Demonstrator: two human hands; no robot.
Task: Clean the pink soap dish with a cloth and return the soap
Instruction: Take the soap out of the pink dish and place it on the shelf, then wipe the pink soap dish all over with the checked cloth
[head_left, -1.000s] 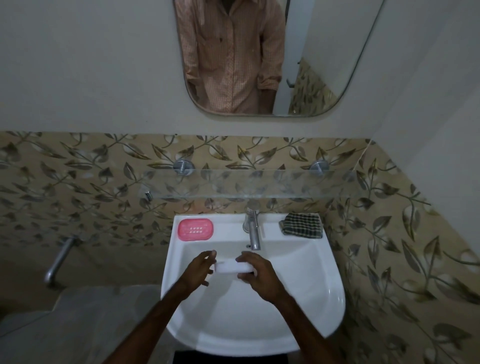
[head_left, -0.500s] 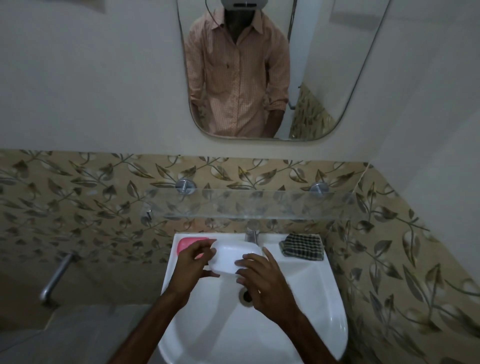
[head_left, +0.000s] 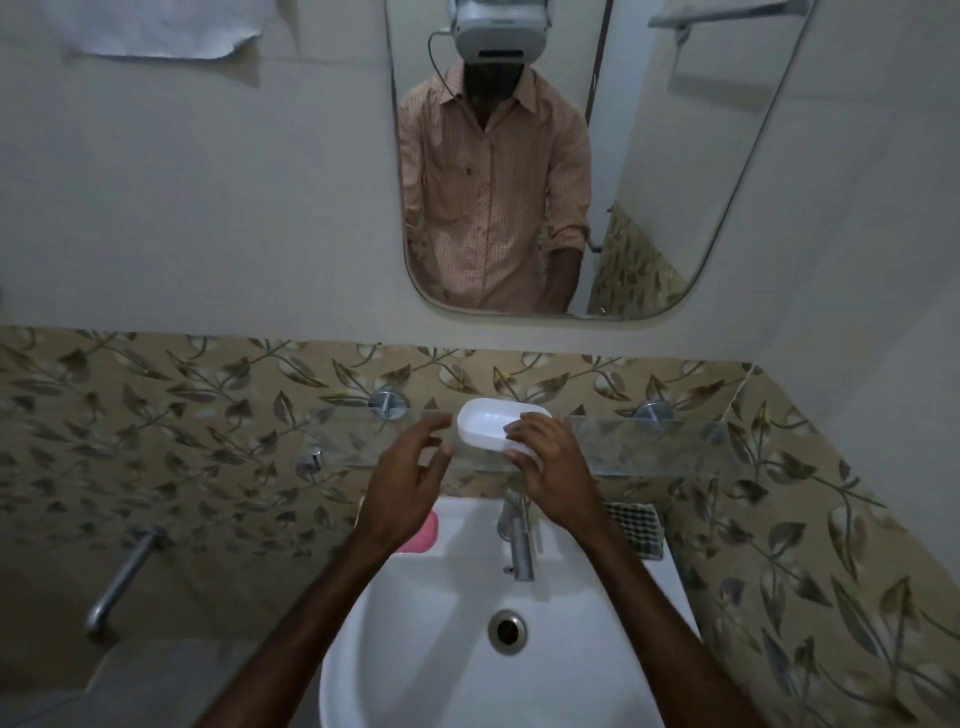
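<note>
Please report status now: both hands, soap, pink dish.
Right hand holds white oval soap bar at glass shelf. Left hand open, empty. Pink plastic soap dish on white sink, partly hidden.

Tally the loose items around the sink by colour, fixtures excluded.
White: 1, the soap, held in the right hand up at the glass shelf.
Pink: 1, the soap dish, partly hidden behind the left hand.
Black-and-white check: 1, the cloth on the sink rim.
Total: 3
</note>
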